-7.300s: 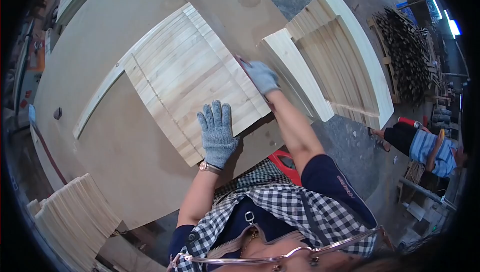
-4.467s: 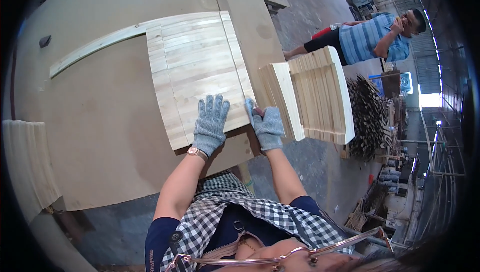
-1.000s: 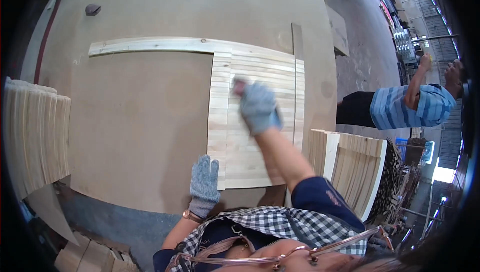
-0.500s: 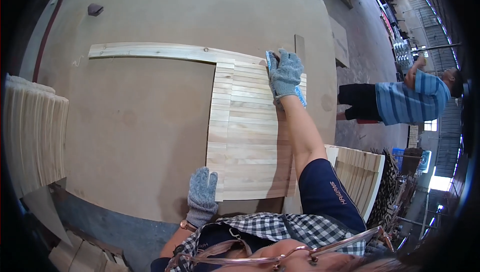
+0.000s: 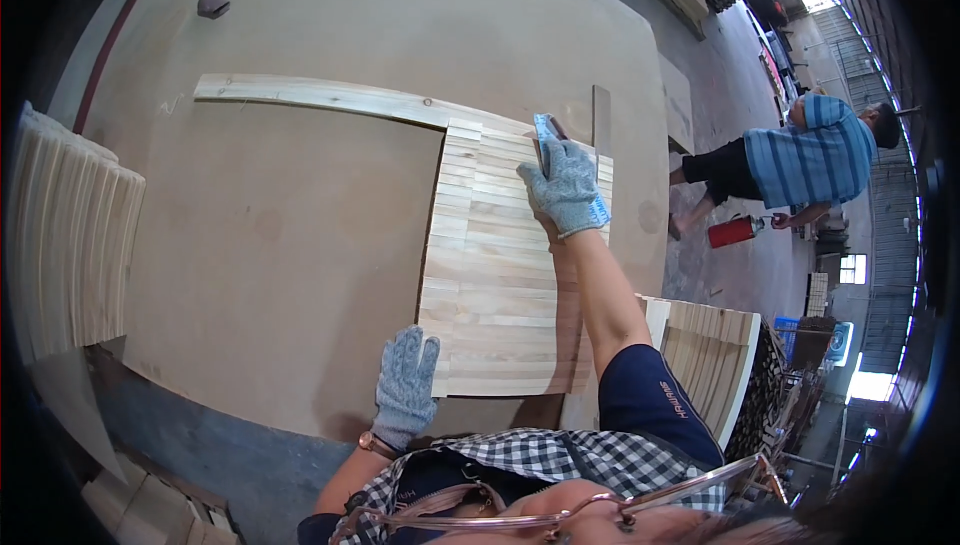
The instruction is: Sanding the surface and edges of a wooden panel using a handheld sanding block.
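Clasped over a pad, the right hand has moved across the panel on the surface to its one o'clock corner, so work seemingly reaches the far edge, while the empty left hand lies loosely spread at seven o'clock.

Right hand covers most of a blue-and-white item; its kind and the grip can't be told. Board stack at 9 o'clock cut off; second stack at 4 o'clock partly behind sleeve.
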The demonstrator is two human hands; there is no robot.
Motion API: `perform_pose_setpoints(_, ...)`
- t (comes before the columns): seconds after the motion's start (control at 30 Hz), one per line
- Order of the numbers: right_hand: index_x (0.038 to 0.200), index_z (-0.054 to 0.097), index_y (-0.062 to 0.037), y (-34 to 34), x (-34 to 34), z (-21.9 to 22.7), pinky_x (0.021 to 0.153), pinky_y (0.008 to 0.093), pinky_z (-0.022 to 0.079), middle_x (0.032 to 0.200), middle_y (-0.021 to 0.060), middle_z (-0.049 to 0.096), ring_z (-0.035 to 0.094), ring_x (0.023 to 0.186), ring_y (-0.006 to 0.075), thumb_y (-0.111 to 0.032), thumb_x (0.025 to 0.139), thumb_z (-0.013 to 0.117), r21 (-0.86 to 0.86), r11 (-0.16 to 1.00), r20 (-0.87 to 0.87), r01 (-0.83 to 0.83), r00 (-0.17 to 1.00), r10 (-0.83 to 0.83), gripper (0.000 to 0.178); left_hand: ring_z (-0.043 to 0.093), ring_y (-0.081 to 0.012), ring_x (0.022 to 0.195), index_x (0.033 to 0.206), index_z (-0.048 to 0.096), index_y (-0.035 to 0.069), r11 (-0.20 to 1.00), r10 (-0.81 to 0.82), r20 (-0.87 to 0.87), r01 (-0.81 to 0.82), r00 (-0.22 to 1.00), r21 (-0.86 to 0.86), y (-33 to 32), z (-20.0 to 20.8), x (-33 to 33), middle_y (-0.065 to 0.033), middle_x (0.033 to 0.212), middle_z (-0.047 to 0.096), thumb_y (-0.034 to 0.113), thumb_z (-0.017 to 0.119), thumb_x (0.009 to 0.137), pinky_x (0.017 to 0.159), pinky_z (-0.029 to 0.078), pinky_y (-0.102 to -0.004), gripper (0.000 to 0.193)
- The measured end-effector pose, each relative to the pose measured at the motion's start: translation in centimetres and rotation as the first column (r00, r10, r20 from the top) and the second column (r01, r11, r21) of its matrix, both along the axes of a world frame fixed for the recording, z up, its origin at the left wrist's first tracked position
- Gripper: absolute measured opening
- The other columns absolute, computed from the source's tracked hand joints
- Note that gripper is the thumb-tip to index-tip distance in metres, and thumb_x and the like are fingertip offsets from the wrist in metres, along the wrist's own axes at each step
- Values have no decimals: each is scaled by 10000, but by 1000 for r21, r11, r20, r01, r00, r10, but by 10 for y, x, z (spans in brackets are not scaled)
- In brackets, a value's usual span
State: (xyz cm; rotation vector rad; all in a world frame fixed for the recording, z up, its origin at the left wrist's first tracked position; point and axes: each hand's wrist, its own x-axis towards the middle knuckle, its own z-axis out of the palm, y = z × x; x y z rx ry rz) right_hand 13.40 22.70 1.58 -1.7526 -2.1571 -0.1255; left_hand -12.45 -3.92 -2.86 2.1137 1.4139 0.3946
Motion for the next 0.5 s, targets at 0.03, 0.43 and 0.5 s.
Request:
perform_pose_setpoints(0.03, 1171, 486, -120, -1, -3, 4, 857, 422, 398, 1062, 173, 536, 513, 995, 335, -309, 689, 651, -71, 992, 34, 107, 994, -105, 543, 275, -376, 1257, 1328, 306, 65, 1000, -5, 8, 5, 1000, -7, 1, 3, 0, -235, 1334, 296, 183, 635, 619, 1031, 203, -520, 791)
perform_pose_setpoints(0.43, 1183, 475, -119, 27, 21, -33, 832, 458, 392, 1048, 149, 537, 505, 990, 325, -312, 779, 527, -172, 932, 252, 319, 929, -271, 450, 248, -373, 1272, 1337, 293, 72, 1000, -14, 37, 14, 999, -8, 2, 3, 1, -233, 1361, 258, 128, 614, 602, 1036, 182, -518, 805)
perform_pose_setpoints(0.5, 1167, 489, -117, 23, 24, -43, 828, 464, 389, 1045, 149, 535, 502, 987, 327, -313, 783, 518, -81, 962, 222, 262, 945, -238, 432, 223, -368, 1287, 1339, 289, 64, 1000, -12, 60, 13, 998, -11, 1, 3, 1, -230, 1382, 229, 116, 587, 607, 1047, 155, -512, 792)
